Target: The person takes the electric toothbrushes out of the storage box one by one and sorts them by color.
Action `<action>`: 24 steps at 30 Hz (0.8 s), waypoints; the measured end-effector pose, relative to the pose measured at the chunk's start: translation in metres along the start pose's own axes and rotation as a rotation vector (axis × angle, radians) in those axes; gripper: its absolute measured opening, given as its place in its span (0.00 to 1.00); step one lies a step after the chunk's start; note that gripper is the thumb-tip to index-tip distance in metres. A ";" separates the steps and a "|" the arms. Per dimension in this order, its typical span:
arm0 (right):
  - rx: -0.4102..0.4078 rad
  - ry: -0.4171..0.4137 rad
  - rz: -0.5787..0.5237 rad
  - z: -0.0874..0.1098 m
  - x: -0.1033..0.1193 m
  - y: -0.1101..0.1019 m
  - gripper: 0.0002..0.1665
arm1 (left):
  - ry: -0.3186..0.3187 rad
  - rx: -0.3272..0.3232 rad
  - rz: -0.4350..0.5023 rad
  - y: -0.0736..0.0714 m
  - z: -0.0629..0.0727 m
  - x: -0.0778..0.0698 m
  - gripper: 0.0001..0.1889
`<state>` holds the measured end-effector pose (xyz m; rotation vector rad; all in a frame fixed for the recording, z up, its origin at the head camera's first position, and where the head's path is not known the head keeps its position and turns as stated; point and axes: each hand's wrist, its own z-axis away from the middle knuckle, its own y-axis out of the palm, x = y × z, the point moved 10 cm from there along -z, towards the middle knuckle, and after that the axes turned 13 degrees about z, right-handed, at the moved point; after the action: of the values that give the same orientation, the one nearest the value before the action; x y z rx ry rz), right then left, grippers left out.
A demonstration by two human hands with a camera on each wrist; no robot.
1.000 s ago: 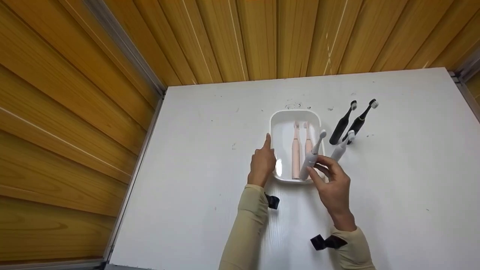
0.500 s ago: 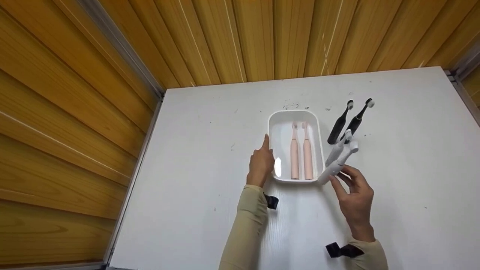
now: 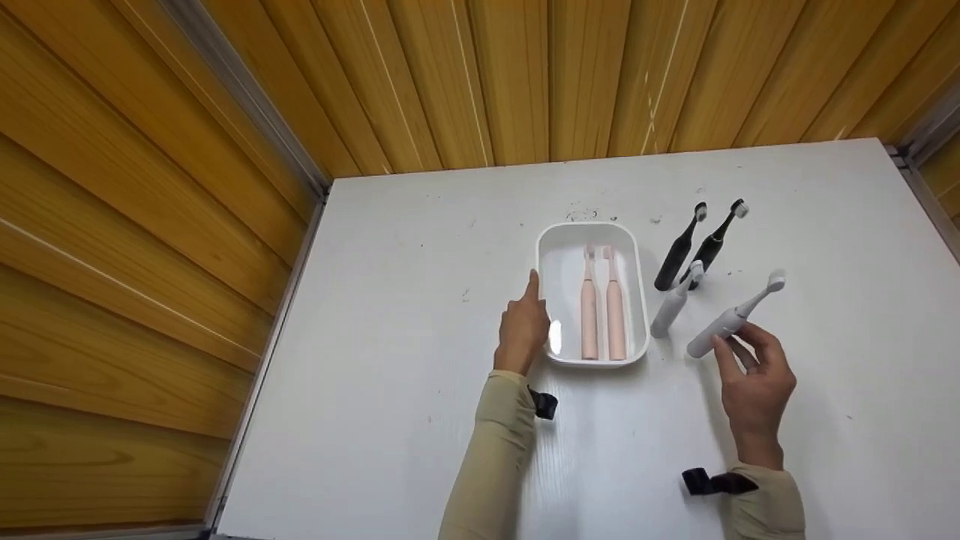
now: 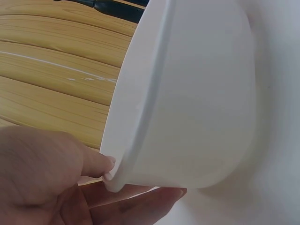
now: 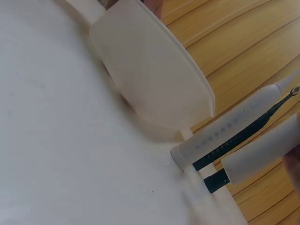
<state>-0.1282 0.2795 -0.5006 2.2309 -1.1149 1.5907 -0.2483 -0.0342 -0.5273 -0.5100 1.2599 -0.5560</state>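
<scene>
At the left wall of a white tray, my left hand pinches the rim, thumb inside and fingers outside, as the left wrist view shows. Two pink electric toothbrushes lie side by side in the tray, brush heads toward the far end. My right hand holds a white electric toothbrush by its handle, between thumb and fingers, tilted with its head up and right. Left of it a second white electric toothbrush stands upright on the table, close to the tray's right wall.
Behind the white toothbrushes, two black electric toothbrushes stand upright on the white table. Wood-look panels rise along the table's back and left edges.
My right hand has carried the white toothbrush from over the tray out to the right, past the standing white one. The left hand keeps its place on the tray rim.
</scene>
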 end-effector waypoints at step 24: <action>-0.072 0.032 0.047 -0.029 -0.039 0.029 0.19 | 0.004 -0.008 -0.031 0.002 -0.001 0.001 0.28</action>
<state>-0.1744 0.2924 -0.5308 2.1409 -1.2052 1.5723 -0.2489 -0.0335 -0.5294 -0.5365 1.2598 -0.5784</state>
